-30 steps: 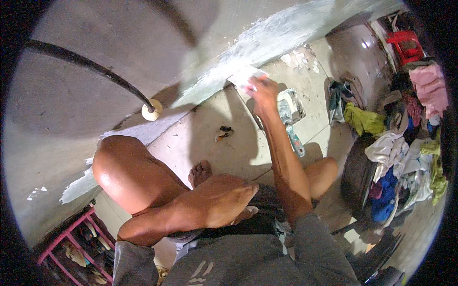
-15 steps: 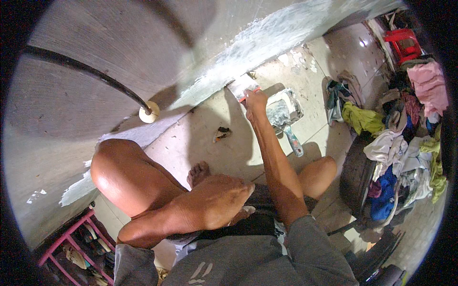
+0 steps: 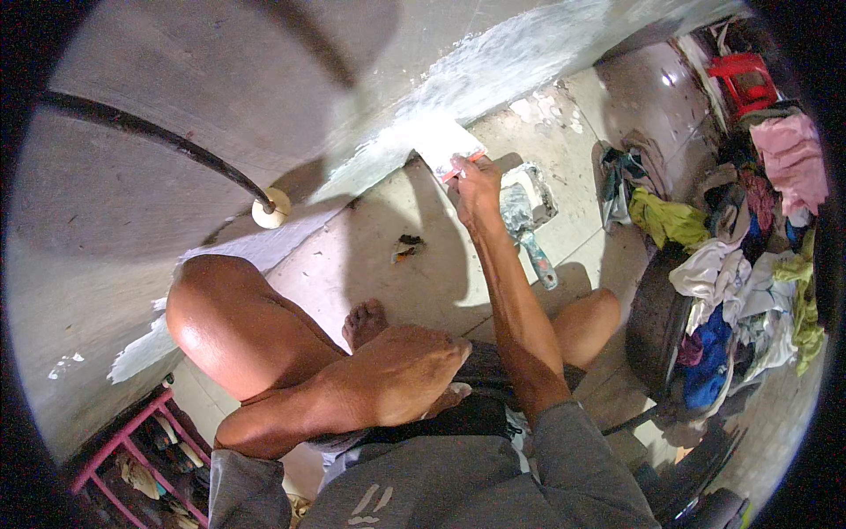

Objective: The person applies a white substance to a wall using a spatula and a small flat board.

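My right hand (image 3: 477, 187) is closed around a wide putty knife (image 3: 448, 148) with a red edge along its grip. Its blade, bright with white paste, lies against the foot of the wall (image 3: 414, 123), where white filler is smeared. Just right of that hand, a second scraper (image 3: 539, 262) with a teal handle rests on a small board (image 3: 552, 201) holding white and grey paste. My left forearm crosses my lap, with my left hand (image 3: 432, 361) near my thigh; its fingers are mostly hidden.
A black cable (image 3: 167, 137) arcs to a pale round fitting (image 3: 270, 208) by the wall. Dark debris (image 3: 407, 248) lies on the floor tiles. Heaped clothes (image 3: 723, 273) fill the right side, below a red plastic stool (image 3: 745, 84). A pink rack (image 3: 123, 450) stands lower left.
My right hand has shifted slightly right with the putty knife, and the blade now appears brighter and more turned against the wall's foot. My left arm stays put.
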Demonstrator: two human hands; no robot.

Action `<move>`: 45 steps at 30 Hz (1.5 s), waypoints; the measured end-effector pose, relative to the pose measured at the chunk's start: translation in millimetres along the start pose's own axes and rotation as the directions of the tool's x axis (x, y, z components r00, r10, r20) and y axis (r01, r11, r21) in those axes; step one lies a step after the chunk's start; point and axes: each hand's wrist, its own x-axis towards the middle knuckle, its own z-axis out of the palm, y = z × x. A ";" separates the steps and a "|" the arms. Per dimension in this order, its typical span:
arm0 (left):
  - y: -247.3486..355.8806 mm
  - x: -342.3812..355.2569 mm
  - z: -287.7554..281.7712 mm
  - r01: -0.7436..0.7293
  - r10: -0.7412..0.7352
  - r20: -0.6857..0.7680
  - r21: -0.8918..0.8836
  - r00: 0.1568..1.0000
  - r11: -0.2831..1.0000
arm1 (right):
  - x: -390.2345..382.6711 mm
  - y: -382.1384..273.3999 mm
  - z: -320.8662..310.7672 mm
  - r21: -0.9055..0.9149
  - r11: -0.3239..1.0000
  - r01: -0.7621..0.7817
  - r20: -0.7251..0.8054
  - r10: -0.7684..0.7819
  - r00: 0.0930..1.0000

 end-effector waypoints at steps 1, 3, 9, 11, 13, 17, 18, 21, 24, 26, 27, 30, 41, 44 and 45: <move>-0.4 -0.4 1.2 0.001 -0.001 0.003 0.013 1.000 1.000 | -3.4 -5.2 -1.4 -0.021 1.000 -0.020 0.008 0.020 1.000; -0.4 0.0 0.1 0.021 -0.021 0.020 -0.013 1.000 1.000 | -8.7 -18.3 -10.1 -0.063 0.996 -0.061 0.023 0.063 0.998; 1.1 2.9 -4.1 0.038 -0.037 0.067 -0.024 0.997 0.999 | -13.2 -16.9 -37.3 -0.085 0.996 -0.033 -0.139 0.021 0.990; 0.9 3.1 -4.4 0.042 -0.042 0.072 -0.006 0.997 0.999 | -9.3 0.4 -41.9 -0.180 0.979 -0.092 -0.145 0.066 0.987; 2.7 4.0 -6.7 0.058 -0.060 0.088 0.015 0.994 0.998 | -3.7 15.2 -40.8 -0.218 0.970 -0.104 -0.149 0.073 0.986; -3.1 0.7 0.7 0.030 -0.033 0.045 0.052 0.998 0.998 | 18.5 42.5 -35.0 -0.299 0.951 -0.084 -0.179 0.031 0.983; -3.4 1.0 0.4 0.013 -0.014 0.026 0.053 1.000 0.998 | 24.3 48.1 -35.6 -0.326 0.944 -0.060 -0.175 0.003 0.985; -3.4 -0.5 -0.5 -0.001 0.001 -0.015 0.028 1.000 1.000 | 36.9 57.2 -31.6 -0.316 0.948 -0.019 -0.183 -0.042 0.982; -4.8 -3.9 3.3 -0.006 0.014 -0.043 0.168 0.999 0.986 | 37.3 51.6 -18.5 -0.510 0.858 0.059 -0.126 -0.143 0.982; -3.0 -2.0 0.2 -0.002 0.005 -0.017 0.174 1.000 0.985 | 40.6 49.0 -12.5 -0.614 0.785 0.082 -0.108 -0.186 0.977; 0.0 0.0 -5.2 0.013 -0.014 0.014 0.103 1.000 0.995 | 47.3 46.8 -5.9 -0.632 0.772 0.073 -0.115 -0.187 0.976; 1.8 1.9 -4.1 0.033 -0.035 0.030 0.060 0.999 0.998 | 57.6 42.3 15.0 -0.522 0.849 0.081 -0.118 -0.166 0.979; 1.8 6.0 -7.9 0.072 -0.069 0.082 -0.037 0.994 0.997 | -2.6 15.9 -36.1 -0.431 0.900 0.060 -0.078 -0.103 0.992; 0.6 5.5 -4.5 0.027 -0.027 0.061 0.004 0.998 1.000 | -2.7 27.1 -50.4 -0.481 0.877 0.008 -0.153 -0.093 0.984; 1.3 5.7 -5.5 0.013 -0.012 0.044 -0.018 0.999 1.000 | 1.6 33.8 -53.7 -0.483 0.875 0.028 -0.158 -0.118 0.980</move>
